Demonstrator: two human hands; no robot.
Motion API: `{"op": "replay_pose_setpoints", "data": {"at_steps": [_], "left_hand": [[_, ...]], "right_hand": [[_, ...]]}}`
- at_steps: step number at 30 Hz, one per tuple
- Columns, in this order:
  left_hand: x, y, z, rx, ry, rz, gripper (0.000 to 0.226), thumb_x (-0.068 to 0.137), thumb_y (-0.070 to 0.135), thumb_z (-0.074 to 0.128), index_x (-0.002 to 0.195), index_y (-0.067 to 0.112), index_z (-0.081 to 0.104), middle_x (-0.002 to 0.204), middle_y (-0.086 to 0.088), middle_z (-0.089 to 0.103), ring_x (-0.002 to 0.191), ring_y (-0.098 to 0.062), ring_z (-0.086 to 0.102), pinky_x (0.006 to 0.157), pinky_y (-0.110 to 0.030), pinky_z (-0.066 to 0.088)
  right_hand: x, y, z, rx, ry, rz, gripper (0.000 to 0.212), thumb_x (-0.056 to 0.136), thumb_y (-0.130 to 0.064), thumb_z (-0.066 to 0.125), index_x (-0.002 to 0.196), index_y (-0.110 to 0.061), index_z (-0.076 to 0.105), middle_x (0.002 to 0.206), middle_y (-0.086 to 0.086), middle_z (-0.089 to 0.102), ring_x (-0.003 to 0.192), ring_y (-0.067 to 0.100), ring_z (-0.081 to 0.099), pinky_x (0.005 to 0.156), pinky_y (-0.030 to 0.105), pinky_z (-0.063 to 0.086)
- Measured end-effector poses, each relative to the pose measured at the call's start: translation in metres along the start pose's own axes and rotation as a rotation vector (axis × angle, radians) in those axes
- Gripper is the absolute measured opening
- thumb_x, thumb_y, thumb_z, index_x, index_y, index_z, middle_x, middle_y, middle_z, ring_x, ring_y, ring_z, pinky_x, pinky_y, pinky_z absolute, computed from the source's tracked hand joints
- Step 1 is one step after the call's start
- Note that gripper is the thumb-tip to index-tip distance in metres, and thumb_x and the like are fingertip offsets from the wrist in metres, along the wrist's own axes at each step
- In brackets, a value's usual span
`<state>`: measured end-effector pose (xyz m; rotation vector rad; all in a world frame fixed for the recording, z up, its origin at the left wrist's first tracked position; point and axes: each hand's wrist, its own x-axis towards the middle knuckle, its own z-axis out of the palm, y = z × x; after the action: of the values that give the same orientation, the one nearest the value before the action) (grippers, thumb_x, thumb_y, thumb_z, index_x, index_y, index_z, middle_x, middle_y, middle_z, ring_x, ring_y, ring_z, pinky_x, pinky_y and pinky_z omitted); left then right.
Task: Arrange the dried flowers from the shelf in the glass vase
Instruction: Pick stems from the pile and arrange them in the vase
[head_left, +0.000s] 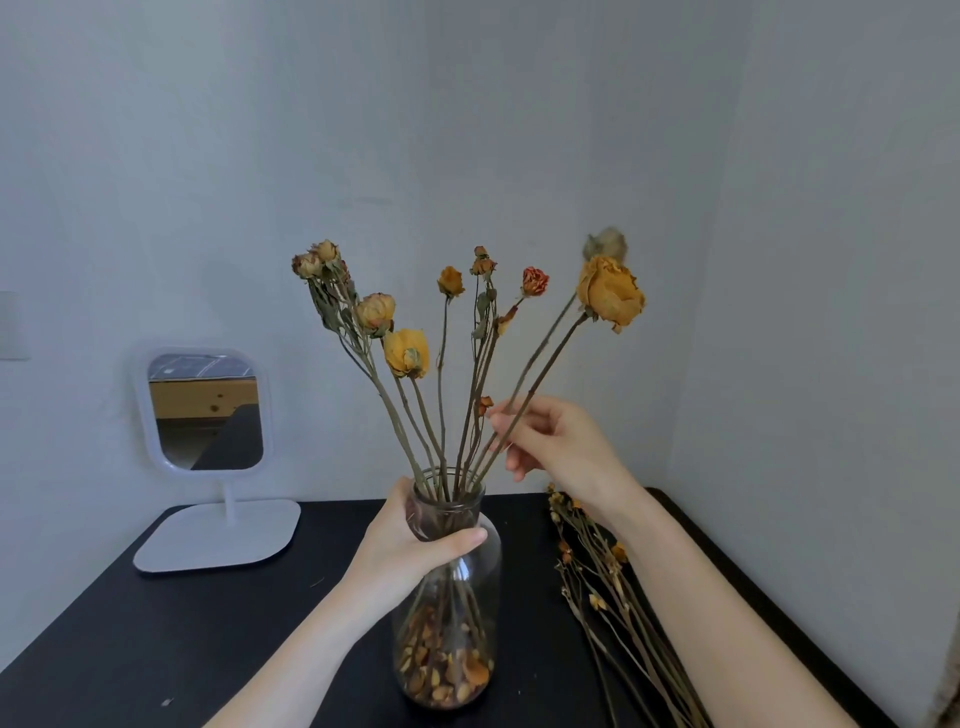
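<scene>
A clear glass vase stands upright on the black table, with loose dried petals at its bottom. Several dried roses stand in it, fanned out, among them a yellow one at the left and a small red one. My left hand is wrapped around the vase's neck. My right hand pinches the stems of the rightmost flowers, topped by a large orange rose with a blurred pale head behind it. Their lower ends sit in the vase mouth.
A bundle of dried flowers lies on the table to the right of the vase, under my right forearm. A white stand mirror sits at the back left. Walls close the table in behind and on the right.
</scene>
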<state>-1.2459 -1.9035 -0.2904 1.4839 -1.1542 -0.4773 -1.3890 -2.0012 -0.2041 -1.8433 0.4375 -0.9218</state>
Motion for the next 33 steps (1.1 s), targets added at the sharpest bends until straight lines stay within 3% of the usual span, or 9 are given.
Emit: {"op": "replay_pose_setpoints", "data": {"at_steps": [4, 9, 12, 17, 23, 27, 29, 31, 33], "left_hand": [[0.001, 0.000, 0.000, 0.008, -0.004, -0.009, 0.053, 0.060, 0.043, 0.081, 0.098, 0.042, 0.044, 0.103, 0.018, 0.059, 0.094, 0.006, 0.056, 0.059, -0.004, 0.042], [0.001, 0.000, 0.000, 0.004, -0.011, -0.009, 0.056, 0.055, 0.049, 0.079, 0.098, 0.043, 0.044, 0.104, 0.020, 0.058, 0.095, 0.004, 0.055, 0.062, -0.005, 0.041], [0.001, 0.000, 0.001, 0.023, -0.007, -0.010, 0.055, 0.057, 0.049, 0.080, 0.098, 0.044, 0.044, 0.104, 0.022, 0.057, 0.096, 0.005, 0.054, 0.066, -0.008, 0.040], [0.002, 0.003, 0.013, 0.064, 0.095, -0.003, 0.055, 0.057, 0.047, 0.082, 0.096, 0.041, 0.044, 0.098, 0.021, 0.060, 0.090, 0.005, 0.056, 0.063, -0.009, 0.040], [0.003, 0.001, 0.025, 0.118, 0.221, -0.022, 0.060, 0.056, 0.055, 0.079, 0.099, 0.033, 0.043, 0.099, 0.018, 0.056, 0.096, -0.006, 0.054, 0.079, -0.027, 0.048], [-0.001, 0.005, 0.027, 0.067, 0.204, -0.058, 0.057, 0.056, 0.053, 0.080, 0.093, 0.034, 0.041, 0.094, 0.019, 0.053, 0.092, -0.005, 0.054, 0.068, -0.019, 0.042], [-0.007, 0.004, 0.025, 0.032, 0.217, -0.070, 0.063, 0.057, 0.049, 0.081, 0.104, 0.030, 0.044, 0.103, 0.018, 0.053, 0.102, -0.007, 0.053, 0.076, -0.020, 0.043], [-0.022, -0.002, 0.023, 0.021, 0.333, -0.070, 0.071, 0.059, 0.045, 0.081, 0.117, 0.027, 0.044, 0.114, 0.016, 0.046, 0.111, -0.008, 0.045, 0.090, -0.027, 0.041], [-0.046, -0.007, 0.026, 0.039, 0.511, 0.014, 0.057, 0.063, 0.042, 0.079, 0.109, 0.032, 0.045, 0.108, 0.018, 0.045, 0.105, -0.008, 0.045, 0.088, -0.024, 0.038]], "right_hand": [[0.006, 0.000, -0.004, 0.084, 0.044, -0.002, 0.008, 0.086, -0.013, 0.062, 0.091, -0.009, 0.067, 0.074, 0.011, 0.063, 0.050, 0.007, 0.055, 0.050, 0.018, 0.050], [0.011, 0.005, -0.002, 0.026, 0.049, -0.017, 0.005, 0.086, -0.015, 0.063, 0.087, -0.016, 0.068, 0.069, 0.006, 0.061, 0.052, 0.007, 0.054, 0.051, 0.019, 0.049], [0.014, 0.009, -0.003, 0.018, 0.086, -0.003, 0.011, 0.085, -0.016, 0.064, 0.094, -0.011, 0.069, 0.062, 0.000, 0.061, 0.050, 0.006, 0.053, 0.049, 0.017, 0.048], [0.014, 0.017, -0.008, 0.098, 0.118, 0.027, 0.007, 0.084, -0.016, 0.066, 0.085, -0.019, 0.072, 0.057, -0.006, 0.061, 0.051, 0.008, 0.053, 0.050, 0.019, 0.048], [0.008, 0.026, -0.015, 0.116, 0.148, 0.049, 0.017, 0.088, -0.019, 0.060, 0.101, -0.013, 0.068, 0.067, 0.001, 0.062, 0.053, 0.008, 0.054, 0.050, 0.019, 0.048], [-0.006, 0.036, -0.029, 0.137, 0.173, 0.097, 0.020, 0.084, -0.025, 0.064, 0.100, -0.013, 0.068, 0.064, -0.002, 0.062, 0.053, 0.007, 0.054, 0.050, 0.019, 0.048], [-0.017, 0.046, -0.041, 0.110, 0.175, 0.143, 0.020, 0.085, -0.026, 0.064, 0.100, -0.013, 0.067, 0.063, -0.004, 0.063, 0.053, 0.006, 0.055, 0.050, 0.019, 0.048], [-0.030, 0.059, -0.055, 0.062, 0.198, 0.209, 0.018, 0.086, -0.024, 0.064, 0.100, -0.014, 0.066, 0.065, -0.003, 0.064, 0.052, 0.005, 0.056, 0.049, 0.018, 0.047], [-0.044, 0.073, -0.070, -0.013, 0.242, 0.286, 0.014, 0.086, -0.021, 0.064, 0.098, -0.014, 0.065, 0.067, -0.001, 0.064, 0.050, 0.003, 0.056, 0.047, 0.016, 0.047]]}}
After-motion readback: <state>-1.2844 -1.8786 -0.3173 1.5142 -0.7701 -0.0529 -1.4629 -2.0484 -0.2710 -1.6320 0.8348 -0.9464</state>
